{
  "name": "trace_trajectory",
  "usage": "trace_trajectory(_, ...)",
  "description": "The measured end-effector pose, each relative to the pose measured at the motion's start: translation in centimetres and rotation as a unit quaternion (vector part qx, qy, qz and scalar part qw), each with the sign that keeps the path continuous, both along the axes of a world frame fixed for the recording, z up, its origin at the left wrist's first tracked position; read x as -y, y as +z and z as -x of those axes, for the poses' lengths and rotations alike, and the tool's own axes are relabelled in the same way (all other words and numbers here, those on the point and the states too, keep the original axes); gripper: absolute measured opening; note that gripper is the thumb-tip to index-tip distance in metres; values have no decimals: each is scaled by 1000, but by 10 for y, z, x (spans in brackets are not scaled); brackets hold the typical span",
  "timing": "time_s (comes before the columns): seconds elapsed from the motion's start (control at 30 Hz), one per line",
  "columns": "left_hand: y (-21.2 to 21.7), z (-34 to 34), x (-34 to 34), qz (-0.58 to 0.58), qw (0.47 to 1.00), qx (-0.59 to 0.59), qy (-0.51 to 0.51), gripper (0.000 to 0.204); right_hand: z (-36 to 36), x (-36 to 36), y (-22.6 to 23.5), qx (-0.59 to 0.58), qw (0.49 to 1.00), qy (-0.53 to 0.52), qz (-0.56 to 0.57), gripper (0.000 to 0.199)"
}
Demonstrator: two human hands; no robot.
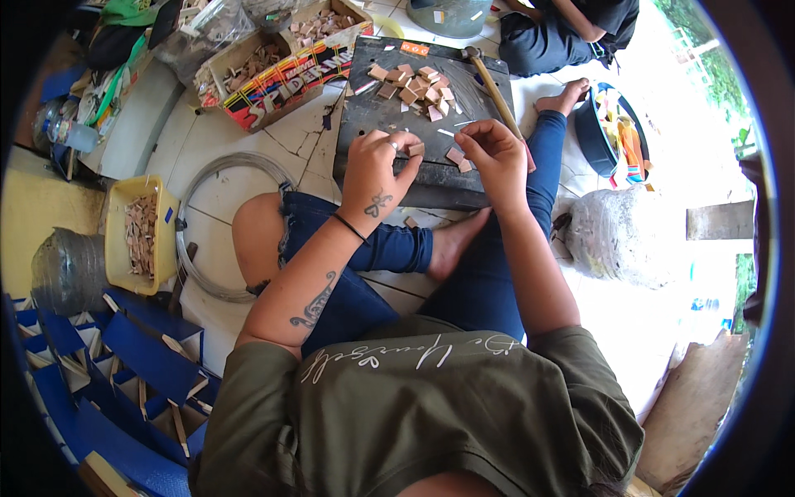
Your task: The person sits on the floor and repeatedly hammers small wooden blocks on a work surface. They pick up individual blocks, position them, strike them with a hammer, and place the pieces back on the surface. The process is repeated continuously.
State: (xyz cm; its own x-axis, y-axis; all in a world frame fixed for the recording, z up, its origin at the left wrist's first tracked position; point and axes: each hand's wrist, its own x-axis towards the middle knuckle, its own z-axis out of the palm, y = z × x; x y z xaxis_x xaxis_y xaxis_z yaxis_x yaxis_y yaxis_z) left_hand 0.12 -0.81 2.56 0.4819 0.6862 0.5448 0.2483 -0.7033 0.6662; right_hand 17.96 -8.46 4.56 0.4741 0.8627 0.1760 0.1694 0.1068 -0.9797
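Note:
My left hand (377,170) pinches a small wooden block (416,150) between thumb and fingers, over the near edge of a dark low table (373,116). Just to its right, my right hand (495,157) is closed in a pinch, thumb against fingertips. A thin white strip (445,132) shows by those fingertips; whether they grip it or it lies on the table, I cannot tell. Small wooden pieces (455,156) lie beneath the right hand. Farther back is a loose pile of wooden blocks (414,87). A hammer (493,87) with a wooden handle rests along the table's right side.
A printed cardboard box (286,79) of wood pieces stands far left. A yellow bin (141,236) holds more, beside a coil of wire (190,224). Blue pieces with wooden edges (157,340) are heaped lower left. A black tub (596,141) and another person's leg (538,45) are far right.

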Motion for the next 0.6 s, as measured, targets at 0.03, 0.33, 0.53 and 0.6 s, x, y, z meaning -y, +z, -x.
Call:
trace_trajectory(0.03, -2, 1, 3, -15, 1000, -8, 9, 15, 2, 0, 1, 9, 1000, 4, 3, 9)
trace_trajectory(0.33, -14, 4, 0, -13, 999, 25, -28, 11, 21, 1, 7, 132, 991, 21, 14, 9)
trace_trajectory(0.53, -17, 8, 1, 35, 999, 5, -11, 15, 31, -3, 13, 216, 975, 36, 20, 10)
trace_trajectory(0.6, -19, 8, 0, 37, 999, 16, -8, 15, 33, -4, 15, 238, 970, 38, 20, 10)
